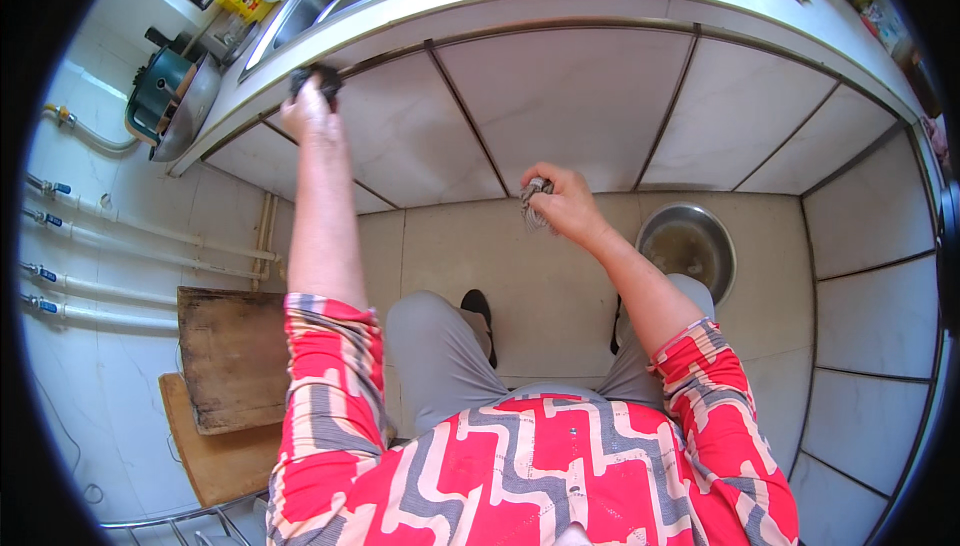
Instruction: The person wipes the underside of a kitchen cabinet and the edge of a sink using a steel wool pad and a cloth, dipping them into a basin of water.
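Observation:
At the upper left, my left hand point(310, 114) is stretched out to the top edge of the white marbled cabinet front point(559, 99). It grips a dark crumpled scrubber or cloth point(328, 80) against the strip just under the countertop point(525, 5). My right hand point(568, 199) is closed around a crumpled grey-brown cloth point(537, 199), held above the floor between my knees and the cabinet. The cloth's lower end hangs loose.
A metal basin of murky water point(729, 253) stands on the floor by my right knee. Wooden boards point(232, 351) lean at the left wall below pipes with blue valves point(56, 223). A wok point(196, 107) and a green pot point(154, 84) hang over the counter's left end, near the steel sink point(300, 17).

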The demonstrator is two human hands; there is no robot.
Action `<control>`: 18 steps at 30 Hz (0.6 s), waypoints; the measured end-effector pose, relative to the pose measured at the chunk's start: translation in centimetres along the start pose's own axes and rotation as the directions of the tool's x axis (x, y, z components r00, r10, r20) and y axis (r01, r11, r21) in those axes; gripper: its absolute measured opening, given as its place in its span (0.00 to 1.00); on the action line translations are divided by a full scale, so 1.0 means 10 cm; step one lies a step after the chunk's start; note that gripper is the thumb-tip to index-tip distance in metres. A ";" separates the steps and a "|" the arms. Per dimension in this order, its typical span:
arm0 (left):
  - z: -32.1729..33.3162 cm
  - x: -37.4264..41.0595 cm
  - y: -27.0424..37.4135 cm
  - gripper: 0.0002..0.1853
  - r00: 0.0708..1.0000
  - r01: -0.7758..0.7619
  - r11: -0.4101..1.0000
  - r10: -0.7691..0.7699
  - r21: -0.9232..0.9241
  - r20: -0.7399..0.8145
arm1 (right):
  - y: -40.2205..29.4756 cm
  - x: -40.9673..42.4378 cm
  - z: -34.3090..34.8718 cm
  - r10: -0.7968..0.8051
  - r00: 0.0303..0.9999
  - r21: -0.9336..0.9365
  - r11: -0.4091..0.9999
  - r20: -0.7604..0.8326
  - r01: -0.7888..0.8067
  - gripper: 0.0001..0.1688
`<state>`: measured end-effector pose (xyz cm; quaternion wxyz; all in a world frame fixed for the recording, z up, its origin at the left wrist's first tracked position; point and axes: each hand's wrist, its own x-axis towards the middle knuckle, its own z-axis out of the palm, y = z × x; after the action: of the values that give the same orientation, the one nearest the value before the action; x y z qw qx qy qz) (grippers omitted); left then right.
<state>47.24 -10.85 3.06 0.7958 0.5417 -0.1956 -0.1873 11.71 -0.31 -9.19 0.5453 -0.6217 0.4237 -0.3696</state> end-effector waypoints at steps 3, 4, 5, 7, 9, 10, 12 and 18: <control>-0.15 0.18 0.11 0.15 0.993 -0.021 1.000 0.022 0.014 -0.115 | -0.06 -0.03 -0.07 -0.038 0.999 0.043 0.998 -0.021 0.039 0.15; -0.13 0.25 0.10 0.17 0.988 -0.088 0.992 0.098 0.087 -0.119 | -0.10 -0.02 -0.05 -0.047 0.999 0.061 0.997 -0.014 0.048 0.15; -0.11 0.27 0.01 0.17 0.983 -0.131 0.990 0.136 0.046 -0.122 | -0.13 -0.02 -0.03 -0.037 0.999 0.060 0.998 0.003 0.036 0.15; 0.17 -0.09 -0.12 0.17 0.984 -0.152 0.974 0.164 0.168 -0.062 | -0.14 -0.01 -0.05 -0.012 1.000 0.037 0.999 0.012 0.012 0.15; 0.41 -0.58 -0.17 0.16 0.970 -0.242 0.948 0.242 0.208 0.027 | -0.14 0.00 0.02 0.009 0.999 0.027 1.000 0.045 -0.010 0.13; 0.53 -0.84 -0.25 0.18 0.963 -0.258 0.959 0.244 0.119 0.117 | -0.14 0.00 0.03 0.022 0.998 0.012 1.000 0.053 -0.022 0.12; 0.85 -1.36 -0.29 0.20 0.961 -0.166 0.982 0.140 0.092 0.239 | -0.08 0.01 0.06 0.029 0.998 0.027 0.999 0.049 -0.031 0.12; 1.45 -2.17 -0.28 0.18 0.937 0.188 0.978 -0.149 -0.096 0.317 | -0.04 0.06 0.20 0.055 0.998 0.084 0.995 0.014 -0.056 0.13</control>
<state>20.98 -12.20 2.95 0.7688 0.4699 -0.2580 -0.3487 13.83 -0.17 -9.03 0.5835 -0.5882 0.4218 -0.3683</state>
